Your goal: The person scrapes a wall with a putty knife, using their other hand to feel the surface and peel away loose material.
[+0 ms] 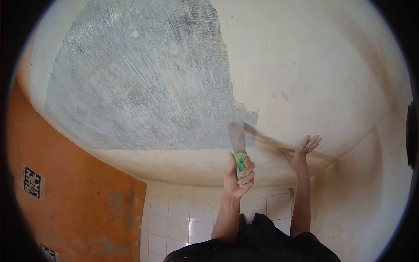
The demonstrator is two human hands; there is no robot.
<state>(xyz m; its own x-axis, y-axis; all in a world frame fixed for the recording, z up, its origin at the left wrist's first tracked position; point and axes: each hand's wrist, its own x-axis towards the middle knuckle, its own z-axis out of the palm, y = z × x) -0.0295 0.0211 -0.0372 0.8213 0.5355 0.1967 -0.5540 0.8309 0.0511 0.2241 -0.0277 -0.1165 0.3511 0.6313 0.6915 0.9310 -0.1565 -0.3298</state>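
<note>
Room: a pale wall (297,65) fills most of the view, with an orange wall (78,183) to the left and white tiles (168,225) below.
Grey patch: a broad, streaky area (139,87) on the pale wall – its lower edge nearly straight, its right edge ragged, with a step jutting out near the blade.
Scraper: a flat metal blade (238,137) on a green handle (240,161), in front of the patch's lower right part. The blade points up the wall, so its wide end lies close to the patch border; whether it touches the surface is hard to tell.
Left hand: the fist (238,183) is wrapped round the handle, thumb on one side and fingers curled over the other. The hold sits low, likely to keep the blade free and give a firm grip.
Right hand: nothing held; fingers spread, the hand (301,155) appears to rest against the pale wall, right of the scraper – probably to brace the body.
Shadow: a dark streak (270,142) runs from the blade's end towards the right hand.
Person: black clothing (262,244) at the bottom, both forearms reaching up towards the wall.
Sticker: a black-and-white one (32,182) on the orange wall, "RUN" among its letters.
</note>
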